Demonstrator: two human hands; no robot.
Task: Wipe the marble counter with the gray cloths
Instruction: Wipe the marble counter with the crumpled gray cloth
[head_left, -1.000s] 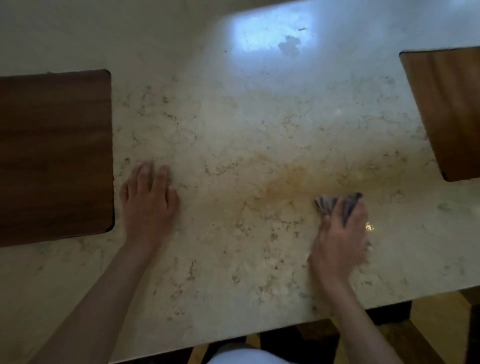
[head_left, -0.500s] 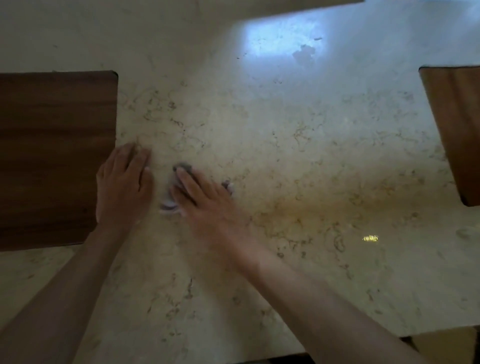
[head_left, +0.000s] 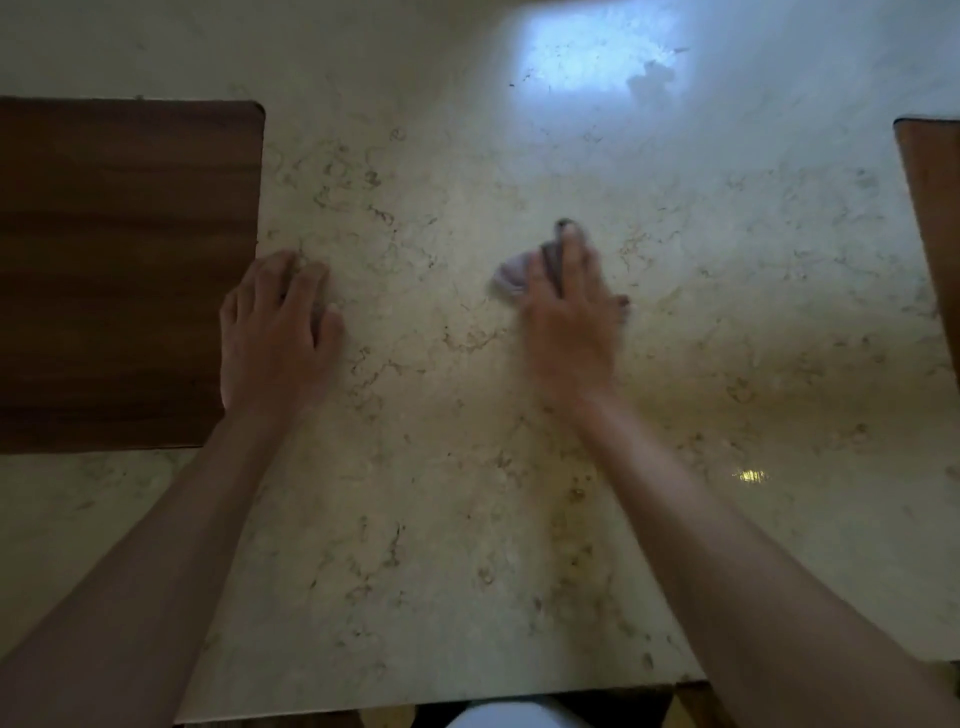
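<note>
veined marble counter (head_left: 467, 467), glare patch at far side. dark wood panel (head_left: 124, 270) at left, another (head_left: 935, 218) at right edge. your left hand (head_left: 275, 332) lies flat, open, beside the left panel. your right hand (head_left: 569, 317) presses the gray cloth (head_left: 511, 273) mid-counter, blurred; bare marble all round it.

1. Both forearms are bare from the frame edge to the wrist; no sleeve reaches into view.
2. Left hand (head_left: 278, 332): no ring, watch or band on the visible fingers or wrist. No glove.
3. Right hand (head_left: 569, 317): no glove, no wristwear. Its outline is motion-blurred, so fine detail on the fingers cannot be read.
4. Bottom centre, a pale rounded patch shows at the frame edge; possibly clothing, but too little shows to tell.
</note>
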